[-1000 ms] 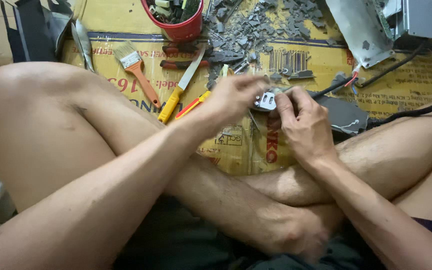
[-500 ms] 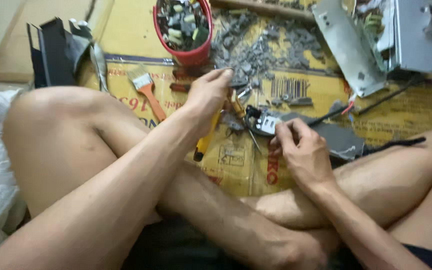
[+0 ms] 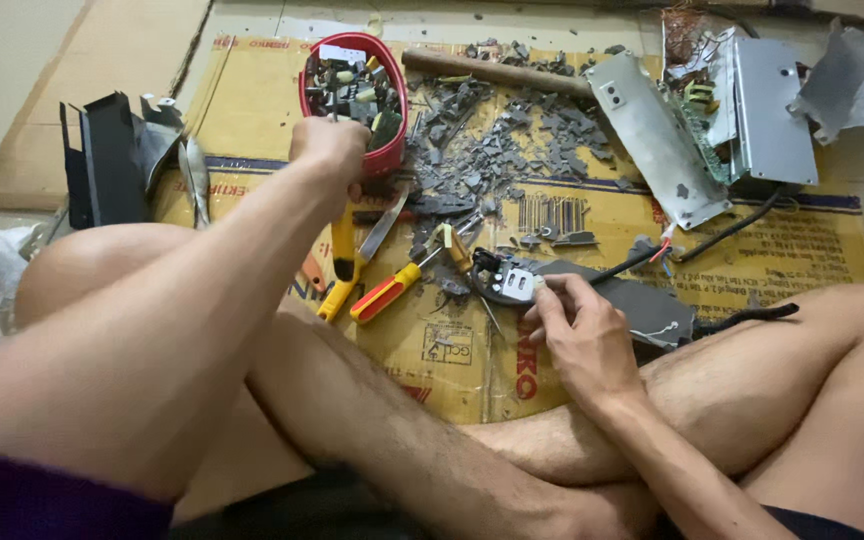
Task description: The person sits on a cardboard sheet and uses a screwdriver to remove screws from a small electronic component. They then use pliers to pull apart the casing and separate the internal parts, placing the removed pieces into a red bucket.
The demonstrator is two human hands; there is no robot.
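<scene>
Head view: left hand (image 3: 329,150) pinches a part over red bowl (image 3: 389,150); right hand (image 3: 580,335) grips grey plug (image 3: 508,284).

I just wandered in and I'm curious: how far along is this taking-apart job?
Well along. A metal casing lies opened beside a heap of grey fragments, and the red bowl holds salvaged parts. The left hand is at that bowl; the right hand rests on a small part. A circuit board looks unstripped.

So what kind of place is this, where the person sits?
Probably a makeshift floor workshop for taking electronics apart. Flattened cardboard covers the floor, grey broken bits lie scattered, and a red bowl holds small parts beside opened metal casings and screwdrivers.
</scene>
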